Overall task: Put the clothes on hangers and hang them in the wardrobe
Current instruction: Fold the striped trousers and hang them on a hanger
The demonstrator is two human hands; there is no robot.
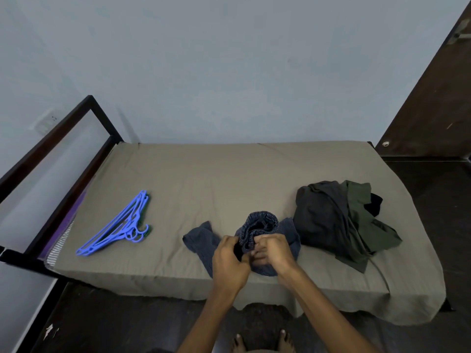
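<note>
1. Several blue hangers [116,226] lie stacked at the left of the bed [204,174].
2. Both hands work mid-bed: left hand [229,261] and right hand [274,250], fingers curled, bunch the navy striped shirt [257,225] near the front edge.
3. Dark clothes pile [339,220] sits heaped just right, touching nothing but the sheet.

the bed [229,179] has a broad bare stretch of sheet along the wall side and through the middle, between the stack of blue hangers [117,225] on the left and the pile of dark clothes [339,217] on the right. both hands, the left hand [229,261] and the right hand [272,250], crowd the front edge with the bunched blue garment [257,230], which lies just beside the pile. the dark bed frame [63,154] blocks the left side.
</note>
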